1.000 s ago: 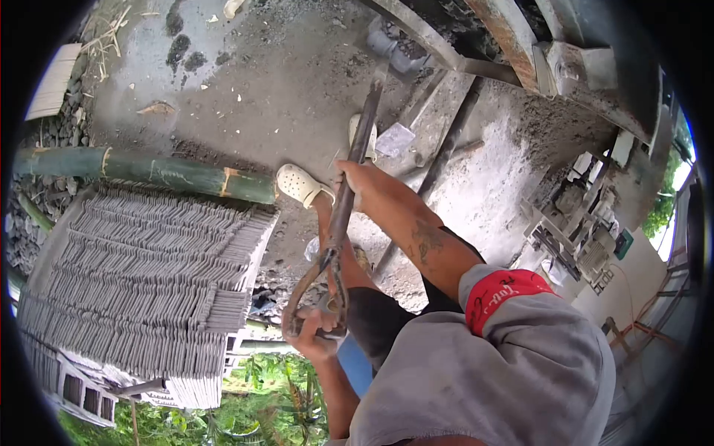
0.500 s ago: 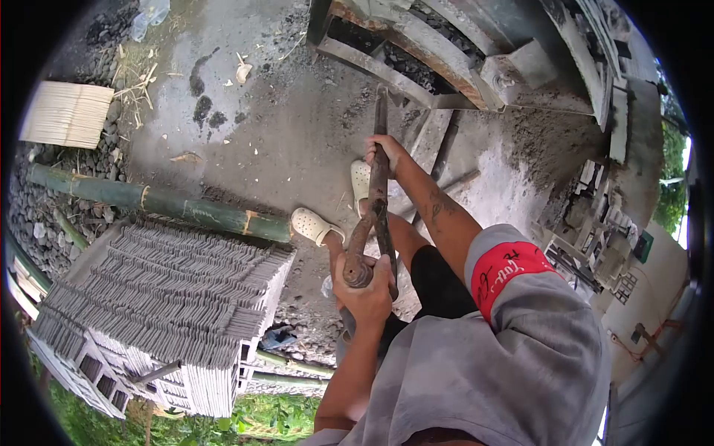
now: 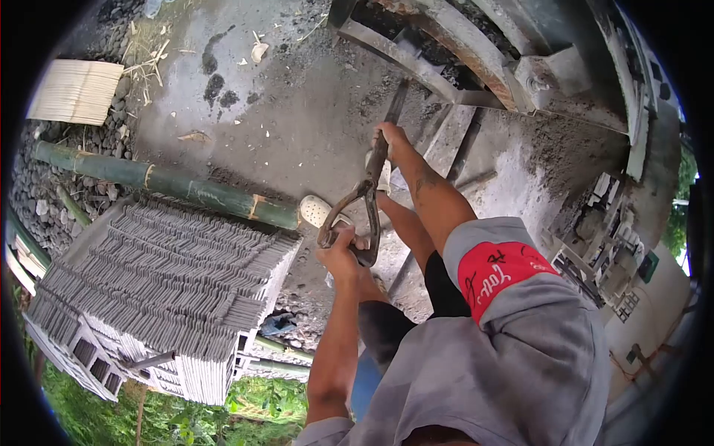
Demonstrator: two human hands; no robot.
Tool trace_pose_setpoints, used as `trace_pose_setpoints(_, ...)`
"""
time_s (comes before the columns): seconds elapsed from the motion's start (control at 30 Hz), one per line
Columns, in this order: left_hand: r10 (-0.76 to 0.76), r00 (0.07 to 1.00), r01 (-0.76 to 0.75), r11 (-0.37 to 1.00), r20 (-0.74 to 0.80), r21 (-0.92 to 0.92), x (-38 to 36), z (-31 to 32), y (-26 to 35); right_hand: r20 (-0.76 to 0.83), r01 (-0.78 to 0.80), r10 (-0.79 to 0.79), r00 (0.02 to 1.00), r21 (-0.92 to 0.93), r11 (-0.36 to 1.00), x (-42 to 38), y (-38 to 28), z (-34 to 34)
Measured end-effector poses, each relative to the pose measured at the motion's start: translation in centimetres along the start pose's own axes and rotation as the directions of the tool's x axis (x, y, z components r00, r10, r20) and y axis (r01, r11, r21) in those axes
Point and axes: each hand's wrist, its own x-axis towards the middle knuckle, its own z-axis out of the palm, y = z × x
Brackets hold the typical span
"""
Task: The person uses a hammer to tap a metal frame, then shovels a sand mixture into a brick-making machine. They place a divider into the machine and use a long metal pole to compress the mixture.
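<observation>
A long tool with a worn shaft and a D-shaped handle (image 3: 372, 215) slants away from my body toward the concrete frame. My left hand (image 3: 340, 254) is closed around the crossbar of that handle. Farther up, my right hand (image 3: 391, 138) wraps around the shaft. The tool's far end (image 3: 400, 100) points at the ground beside the frame's lower edge, and its tip is too unclear to make out. My feet, in pale clogs (image 3: 315, 211), stand on either side of the handle.
A green bamboo pole (image 3: 182, 192) lies on the ground at left, beside a model house with a ridged grey roof (image 3: 156, 275). A woven mat (image 3: 76, 91) rests on gravel. The concrete frame (image 3: 446, 44) is at the top; planks and a sand pile (image 3: 573, 149) are at right.
The handle has turned so its D-shaped opening shows, and the tool tilts more to the upper right. My left hand has moved slightly left and up. The surroundings have shifted in view.
</observation>
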Motion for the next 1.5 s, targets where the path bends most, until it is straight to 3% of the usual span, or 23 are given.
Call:
trace_pose_setpoints(0.07, 0.040, 0.999, -0.039, 0.998, -0.005, 0.052, -2.1, -4.5, 2.1, 0.040, -0.097, 0.101, 0.994, -0.094, 0.991, -1.7, 2.9, 0.4)
trace_pose_setpoints(0.13, 0.045, 0.996, -0.043, 0.999, -0.080, 0.024, -6.4, -5.7, 5.7, 0.055, -0.134, 0.132, 0.990, 0.028, 0.991, -7.5, 5.8, 1.8)
trace_pose_setpoints(0.2, 0.021, 0.999, -0.022, 1.000, -0.034, -0.018, -6.9, -7.8, 8.3, 0.074, -0.137, 0.139, 0.988, -0.022, 0.990, -8.2, 8.5, 2.9)
trace_pose_setpoints(0.27, -0.072, 0.997, 0.073, 0.995, 0.011, -0.067, -3.3, -6.9, 8.8, 0.075, -0.059, 0.058, 0.996, 0.001, 0.998, -5.9, 6.7, 3.8)
trace_pose_setpoints(0.33, -0.026, 0.995, 0.025, 1.000, -0.094, -0.018, 2.9, -1.1, 4.1, 0.034, 0.037, -0.038, 0.999, 0.034, 0.999, 1.7, 1.3, 2.6)
trace_pose_setpoints(0.37, -0.020, 0.998, 0.018, 0.999, -0.055, -0.033, 5.1, -0.9, 2.6, 0.020, 0.066, -0.065, 0.998, -0.045, 0.997, 6.5, -2.0, 1.5)
trace_pose_setpoints(0.4, -0.005, 1.000, 0.006, 0.998, 0.009, -0.056, 8.1, -0.9, 1.1, 0.007, 0.062, -0.062, 0.998, -0.026, 0.998, 6.4, -1.6, 2.6)
trace_pose_setpoints(0.47, -0.175, 0.985, 0.173, 0.974, -0.003, -0.148, 11.2, -5.7, -1.7, -0.044, -0.006, 0.005, 0.999, -0.037, 0.999, 5.7, 2.5, 0.9)
trace_pose_setpoints(0.53, -0.096, 0.986, 0.104, 0.993, 0.134, -0.060, 8.6, -4.8, -1.2, 0.013, 0.055, -0.056, 0.998, 0.065, 0.996, 7.1, 1.5, 0.9)
trace_pose_setpoints(0.63, -0.061, 0.995, 0.064, 0.997, 0.074, -0.034, 6.2, -2.8, -1.2, -0.016, 0.070, -0.070, 0.997, 0.026, 0.997, 5.4, 0.7, 0.1)
trace_pose_setpoints(0.77, 0.000, 0.999, 0.000, 1.000, 0.053, -0.001, 15.8, -5.8, 2.8, 0.040, 0.051, -0.057, 0.998, 0.136, 0.989, 9.3, 2.0, 6.5)
trace_pose_setpoints(0.8, -0.021, 0.999, 0.026, 0.993, -0.040, 0.115, 18.7, -5.9, 4.4, 0.021, 0.083, -0.088, 0.996, 0.188, 0.979, 10.1, 2.3, 8.5)
trace_pose_setpoints(0.87, -0.128, 0.989, 0.135, 0.988, -0.079, 0.080, 21.7, -7.8, 4.5, -0.001, 0.107, -0.109, 0.994, 0.196, 0.975, 11.2, 2.7, 9.4)
trace_pose_setpoints(0.93, -0.058, 0.998, 0.058, 0.998, 0.030, 0.025, 20.6, -8.5, 3.2, -0.016, 0.131, -0.130, 0.991, 0.193, 0.972, 11.6, 3.9, 9.0)
trace_pose_setpoints(1.0, -0.008, 1.000, 0.008, 1.000, 0.021, 0.025, 16.3, -7.2, 1.1, 0.118, 0.022, -0.048, 0.992, 0.217, 0.976, 10.8, 2.9, 5.4)
trace_pose_setpoints(1.03, -0.050, 0.999, 0.047, 0.985, -0.011, -0.167, 13.9, -7.0, -0.6, 0.126, 0.015, -0.033, 0.992, 0.144, 0.989, 10.3, 2.7, 3.4)
trace_pose_setpoints(1.07, 0.006, 0.997, 0.010, 0.982, 0.083, -0.190, 10.7, -6.0, -2.4, 0.131, 0.016, -0.026, 0.991, 0.072, 0.997, 9.9, 2.2, 0.9)
trace_pose_setpoints(1.13, -0.085, 0.995, 0.084, 0.996, 0.059, 0.029, 4.8, -4.8, -5.4, 0.095, -0.054, 0.049, 0.994, 0.047, 0.997, 7.0, 1.4, -4.0)
trace_pose_setpoints(1.27, -0.162, 0.983, 0.162, 0.987, 0.091, 0.014, 2.7, -3.7, -4.3, 0.031, 0.021, -0.021, 0.999, -0.016, 1.000, 4.8, 0.5, -3.8)
trace_pose_setpoints(1.37, -0.150, 0.989, 0.150, 0.986, 0.009, -0.074, 6.2, -3.8, -1.6, -0.018, 0.000, 0.001, 1.000, 0.042, 0.999, 5.5, 1.2, -0.3)
trace_pose_setpoints(1.4, -0.067, 0.997, 0.065, 0.996, 0.036, 0.052, 8.7, -4.7, -0.8, 0.022, 0.032, -0.032, 0.999, 0.001, 0.999, 7.1, 1.9, 0.8)
trace_pose_setpoints(1.43, -0.058, 0.992, 0.062, 0.997, 0.109, -0.034, 12.2, -6.2, 0.4, 0.094, -0.022, 0.015, 0.995, 0.071, 0.997, 9.3, 2.5, 2.4)
trace_pose_setpoints(1.5, -0.128, 0.991, 0.126, 0.990, 0.034, 0.058, 19.4, -6.5, 5.9, 0.134, 0.000, -0.022, 0.991, 0.165, 0.986, 10.9, 2.5, 8.1)
